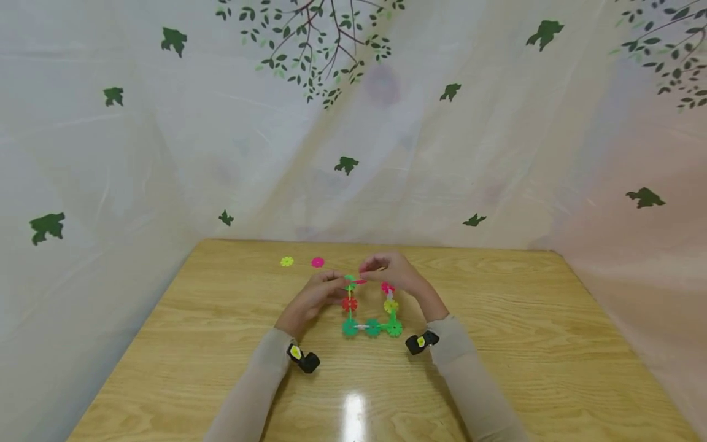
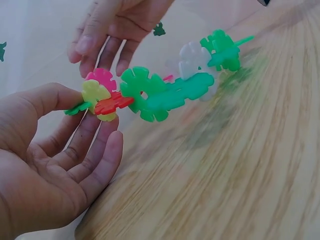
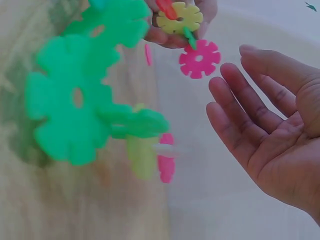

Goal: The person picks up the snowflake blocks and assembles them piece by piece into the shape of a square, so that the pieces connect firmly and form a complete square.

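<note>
A U-shaped chain of slotted plastic flower discs (image 1: 372, 328) in green, white, red, yellow and pink is spread between both hands. My left hand (image 1: 317, 294) pinches the green disc (image 2: 76, 108) at the chain's left end between thumb and fingers. A pink disc (image 3: 200, 59) is slotted onto that green one and sticks out toward the right hand. Beside it, my right hand (image 3: 280, 120) has its fingers loosely spread, with a gap between them and the pink disc. Another pink disc (image 1: 388, 287) tops the chain's other arm, below the right hand.
Two loose discs, one yellow (image 1: 286, 261) and one pink (image 1: 317, 262), lie near the back edge of the wooden table (image 1: 525, 344). A pale cloth (image 1: 420, 184) with printed leaves hangs behind and at the sides.
</note>
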A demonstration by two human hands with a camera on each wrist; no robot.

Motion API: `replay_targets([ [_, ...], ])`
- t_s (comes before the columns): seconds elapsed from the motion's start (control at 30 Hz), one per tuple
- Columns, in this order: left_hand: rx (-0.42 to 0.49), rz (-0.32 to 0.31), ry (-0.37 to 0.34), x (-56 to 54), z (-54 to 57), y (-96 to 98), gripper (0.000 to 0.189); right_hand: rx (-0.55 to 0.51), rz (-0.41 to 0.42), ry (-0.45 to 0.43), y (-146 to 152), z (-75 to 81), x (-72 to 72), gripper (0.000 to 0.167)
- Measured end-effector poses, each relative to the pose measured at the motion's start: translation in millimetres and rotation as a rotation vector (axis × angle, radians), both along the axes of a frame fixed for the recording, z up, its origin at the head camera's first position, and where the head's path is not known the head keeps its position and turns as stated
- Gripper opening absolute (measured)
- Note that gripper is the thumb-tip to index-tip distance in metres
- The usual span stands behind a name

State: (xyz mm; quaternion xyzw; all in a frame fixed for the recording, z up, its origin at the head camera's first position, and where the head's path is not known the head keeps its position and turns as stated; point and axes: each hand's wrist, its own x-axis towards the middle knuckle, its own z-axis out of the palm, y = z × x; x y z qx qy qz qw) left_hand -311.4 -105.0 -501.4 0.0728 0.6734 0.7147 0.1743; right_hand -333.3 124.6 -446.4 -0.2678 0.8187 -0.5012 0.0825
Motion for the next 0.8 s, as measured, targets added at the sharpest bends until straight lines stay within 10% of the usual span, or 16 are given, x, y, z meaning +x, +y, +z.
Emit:
replay_targets([
  [0.47, -0.007, 0.022, -0.080, 3.8, -0.7, -13.5, 0.004, 0.115, 0.165, 0.151, -38, 30.0, -43.8, 0.018],
  [0.8, -0.010, 0.001, -0.079, 9.1, -6.4, -18.0, 0.004, 0.207, 0.228, 0.042, -70, 19.0, -70.1, 0.029],
])
